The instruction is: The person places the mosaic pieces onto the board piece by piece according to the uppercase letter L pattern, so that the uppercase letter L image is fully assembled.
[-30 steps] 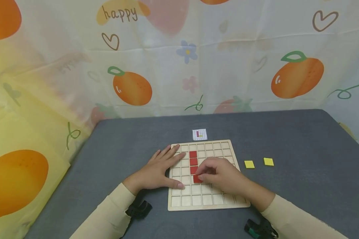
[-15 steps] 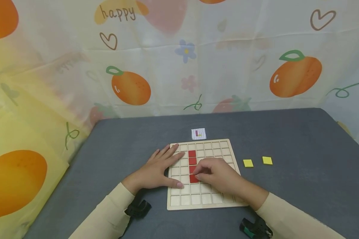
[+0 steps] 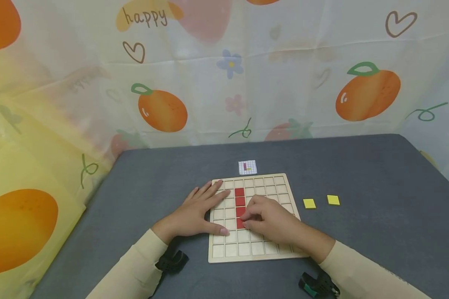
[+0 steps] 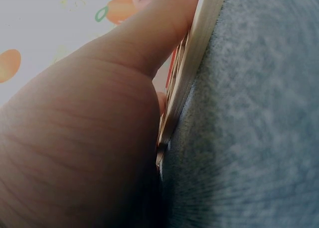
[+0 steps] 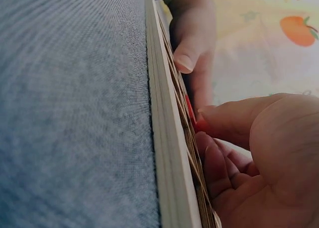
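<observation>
A wooden grid board (image 3: 244, 249) lies on the dark table, with a column of red square tiles (image 3: 240, 201) in its third column. My right hand (image 3: 275, 219) has thumb and fingertips pinched at the lowest red tile (image 3: 239, 224), which sits in line under the others and is partly covered by the fingers. In the right wrist view a bit of red shows at the thumb tip. Spread over the board's left edge, my left hand (image 3: 194, 214) rests with straight fingers and holds nothing.
Two yellow square tiles (image 3: 309, 204) lie apart on the table right of the board. Beyond the board's far edge is a small printed grid card (image 3: 247, 167). A patterned curtain (image 3: 209, 83) hangs behind the table.
The lowest red tile has shifted slightly left from its offset position into line with the column, along with my right hand's fingers. My left hand stays in place on the board.
</observation>
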A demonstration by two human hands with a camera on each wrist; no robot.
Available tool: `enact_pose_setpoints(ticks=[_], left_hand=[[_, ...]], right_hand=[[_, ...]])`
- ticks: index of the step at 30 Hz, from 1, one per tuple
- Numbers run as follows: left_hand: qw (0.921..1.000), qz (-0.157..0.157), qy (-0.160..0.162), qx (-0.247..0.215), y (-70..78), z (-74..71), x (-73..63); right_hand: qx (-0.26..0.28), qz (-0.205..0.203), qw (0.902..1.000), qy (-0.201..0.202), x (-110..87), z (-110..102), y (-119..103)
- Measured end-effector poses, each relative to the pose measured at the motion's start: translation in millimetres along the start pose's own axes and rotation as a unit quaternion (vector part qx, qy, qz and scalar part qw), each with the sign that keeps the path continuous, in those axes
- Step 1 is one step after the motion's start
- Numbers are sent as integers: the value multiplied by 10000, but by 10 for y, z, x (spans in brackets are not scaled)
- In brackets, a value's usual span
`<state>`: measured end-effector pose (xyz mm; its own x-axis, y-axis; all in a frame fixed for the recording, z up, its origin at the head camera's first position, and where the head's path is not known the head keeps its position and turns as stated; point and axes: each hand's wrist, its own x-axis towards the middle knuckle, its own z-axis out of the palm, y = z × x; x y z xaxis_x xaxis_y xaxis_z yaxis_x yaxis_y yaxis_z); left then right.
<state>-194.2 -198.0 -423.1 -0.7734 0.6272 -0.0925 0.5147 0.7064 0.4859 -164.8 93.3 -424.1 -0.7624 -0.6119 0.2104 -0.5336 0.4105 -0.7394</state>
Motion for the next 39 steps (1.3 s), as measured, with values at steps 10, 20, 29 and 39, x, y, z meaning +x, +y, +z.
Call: enact_pose_setpoints(ticks=[10, 20, 29, 39], left_hand=[[10000, -6, 8, -13, 8, -11, -6], [10000, -25, 11, -50, -11, -3, -3], [10000, 5, 20, -31, -27, 12, 2], [9999, 44, -28, -87, -8, -6, -10]], right_hand=[[182, 143, 9997, -21, -9, -31, -21], [1015, 594, 9929, -145, -13, -65, -20], [2104, 778, 9744, -164, -29, -195, 7], [2492, 513, 9670, 98, -91, -421, 101]])
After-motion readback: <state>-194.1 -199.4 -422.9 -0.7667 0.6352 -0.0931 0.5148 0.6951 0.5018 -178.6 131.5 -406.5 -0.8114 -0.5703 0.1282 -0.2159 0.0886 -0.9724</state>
